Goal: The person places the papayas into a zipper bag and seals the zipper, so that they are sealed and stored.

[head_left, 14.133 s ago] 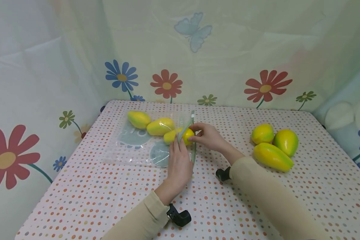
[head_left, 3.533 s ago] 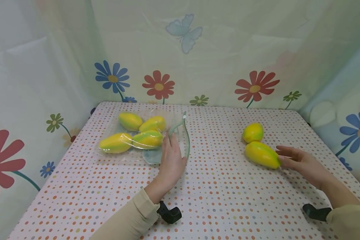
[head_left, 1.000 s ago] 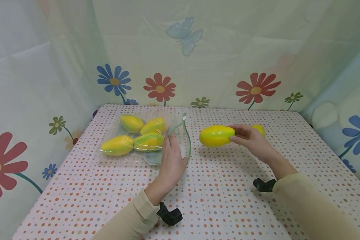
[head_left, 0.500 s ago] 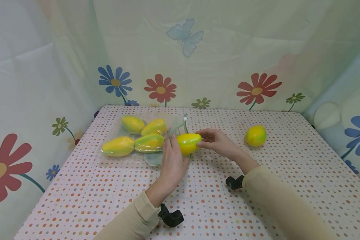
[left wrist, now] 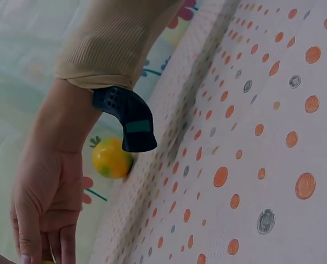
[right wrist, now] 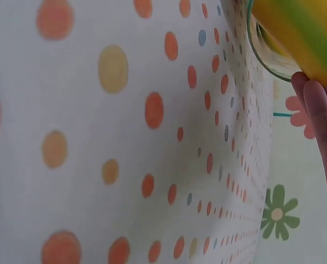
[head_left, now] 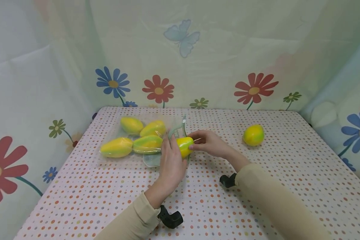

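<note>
A clear zip bag (head_left: pixel 175 129) with a green-edged mouth lies flat at the back left of the table, its mouth facing right. Several yellow-green papayas (head_left: pixel 117 147) lie inside. My left hand (head_left: pixel 171 163) rests over the bag's mouth with straight fingers, keeping the upper lip folded back. My right hand (head_left: pixel 211 144) pinches the end of another papaya (head_left: pixel 185 145) at the mouth. Its front part is hidden behind the left fingers. In the right wrist view this papaya (right wrist: pixel 304 33) sits within the green rim, and right fingertips (right wrist: pixel 313 93) touch its end.
A single papaya (head_left: pixel 253 135) stands on the right side of the dotted tablecloth (head_left: pixel 198 206). Behind the table hangs a flowered curtain (head_left: pixel 216 60). Black wrist cameras (head_left: pixel 228 180) jut from under both sleeves.
My right hand has carried the papaya left from the table's right side to the bag, and it now reaches farther into the mouth. The left hand has stayed at the bag.
</note>
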The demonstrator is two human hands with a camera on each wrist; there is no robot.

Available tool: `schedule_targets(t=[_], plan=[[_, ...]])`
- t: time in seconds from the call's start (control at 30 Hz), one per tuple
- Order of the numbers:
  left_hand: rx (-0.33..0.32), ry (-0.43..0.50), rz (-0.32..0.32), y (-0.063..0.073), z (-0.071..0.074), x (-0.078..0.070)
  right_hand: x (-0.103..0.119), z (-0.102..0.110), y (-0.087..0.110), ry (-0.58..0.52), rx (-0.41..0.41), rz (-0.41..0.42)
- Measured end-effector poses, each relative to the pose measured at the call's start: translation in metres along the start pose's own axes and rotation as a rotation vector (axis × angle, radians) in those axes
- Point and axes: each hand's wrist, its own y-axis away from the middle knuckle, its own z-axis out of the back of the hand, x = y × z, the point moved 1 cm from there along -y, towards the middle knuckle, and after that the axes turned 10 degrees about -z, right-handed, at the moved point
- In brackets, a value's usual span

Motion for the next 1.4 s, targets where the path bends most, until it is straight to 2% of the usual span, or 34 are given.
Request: schedule_targets(t=[0.33,0.67,0.97,1.23,1.4], plan=[[-0.002,-0.033,0.017,0.001,-0.001,-0.001,0.007,-0.012,-0.006,0.115,-0.051,0.049],[-0.003,-0.09,0.019,0.001,-0.001,-0.004,0.008,-0.01,-0.002,0.096,0.028,0.139],[0.008,-0.1,0.029,0.001,-0.002,-0.006,0.011,-0.017,-0.001,0.073,0.087,0.097],[-0.004,-0.06,0.001,0.003,-0.002,-0.007,0.015,-0.028,-0.003,0.019,0.138,0.146],[-0.022,-0.05,-0.014,0.004,-0.002,-0.009,0.017,-0.034,-0.006,0.038,0.141,0.152]])
